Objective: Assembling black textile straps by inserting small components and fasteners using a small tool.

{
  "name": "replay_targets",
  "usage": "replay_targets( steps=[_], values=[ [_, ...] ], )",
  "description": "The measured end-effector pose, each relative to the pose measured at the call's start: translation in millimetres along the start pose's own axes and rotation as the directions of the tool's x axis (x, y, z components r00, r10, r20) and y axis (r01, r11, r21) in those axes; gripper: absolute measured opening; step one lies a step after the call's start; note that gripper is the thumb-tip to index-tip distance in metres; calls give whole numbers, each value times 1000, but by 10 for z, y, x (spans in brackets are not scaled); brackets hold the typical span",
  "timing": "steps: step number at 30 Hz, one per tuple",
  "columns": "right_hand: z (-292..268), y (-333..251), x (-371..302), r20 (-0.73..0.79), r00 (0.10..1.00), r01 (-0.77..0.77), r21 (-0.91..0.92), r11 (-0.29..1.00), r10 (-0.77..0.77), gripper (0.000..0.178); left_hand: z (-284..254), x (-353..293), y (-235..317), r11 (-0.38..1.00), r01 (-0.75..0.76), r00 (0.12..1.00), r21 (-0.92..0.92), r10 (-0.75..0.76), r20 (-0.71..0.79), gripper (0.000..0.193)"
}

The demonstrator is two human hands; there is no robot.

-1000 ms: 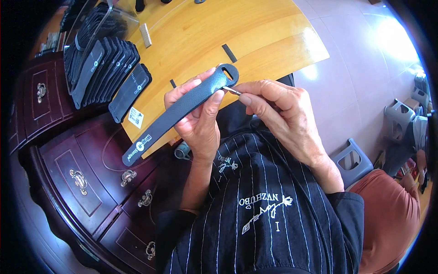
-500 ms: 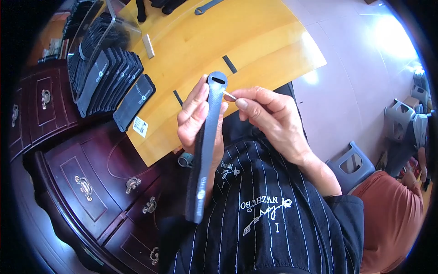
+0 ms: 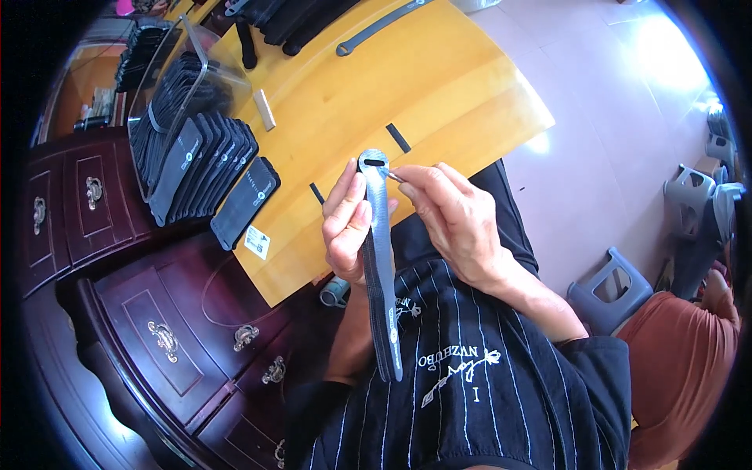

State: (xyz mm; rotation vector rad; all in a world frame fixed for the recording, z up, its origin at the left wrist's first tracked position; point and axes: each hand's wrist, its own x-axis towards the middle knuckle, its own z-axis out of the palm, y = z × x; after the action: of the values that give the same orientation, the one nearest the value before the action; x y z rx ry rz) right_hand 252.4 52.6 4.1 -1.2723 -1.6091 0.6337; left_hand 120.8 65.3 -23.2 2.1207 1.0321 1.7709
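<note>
My left hand (image 3: 345, 225) grips a long dark grey strap (image 3: 377, 235) just below its rounded upper end, which has a black slot through it. The strap hangs down in front of my striped shirt, its lower end narrow and seen nearly edge-on. My right hand (image 3: 464, 227) pinches a short thin metal tool (image 3: 395, 175) between thumb and forefinger. The tool's tip meets the right side of the strap's rounded end. Most of the tool is covered by my fingers, so its kind cannot be made out.
On the yellow table (image 3: 329, 102) lie a black strip (image 3: 398, 138), a small wooden block (image 3: 265, 110), another grey strap (image 3: 380, 30) and a white label (image 3: 257, 243). Dark straps (image 3: 207, 160) stand in a row by a clear holder (image 3: 205, 59). A person in rust clothing (image 3: 680, 368) sits right, near a grey stool (image 3: 609, 291).
The strap has turned, its lower end swinging right and its face narrowing. My right fingers have shifted along the metal tool, closer to the strap's slotted end. The whole view has shifted slightly.
</note>
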Motion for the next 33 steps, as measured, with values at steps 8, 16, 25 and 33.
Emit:
replay_targets(
  steps=[8, 16, 25, 33],
  values=[
    [-88, 92, 66, 120, 957, -288, 283, 915, 265, 12, 112, -146, 117, 868, 376, 903, -325, -422, -83, 31],
    [-405, 118, 334, 265, 964, -15, 123, 992, -19, 17, -178, 48, 58, 390, 639, 696, -663, -661, 282, 32],
    [-524, -154, 252, 340, 938, -65, -36, 997, 73, 16, 18, 146, 211, 64, 704, 482, -707, -774, 410, 27],
    [-616, -6, 290, 364, 931, -12, -26, 1000, 20, 12, -30, 141, 240, 45, 820, 441, -571, -685, 580, 28]
  ],
)
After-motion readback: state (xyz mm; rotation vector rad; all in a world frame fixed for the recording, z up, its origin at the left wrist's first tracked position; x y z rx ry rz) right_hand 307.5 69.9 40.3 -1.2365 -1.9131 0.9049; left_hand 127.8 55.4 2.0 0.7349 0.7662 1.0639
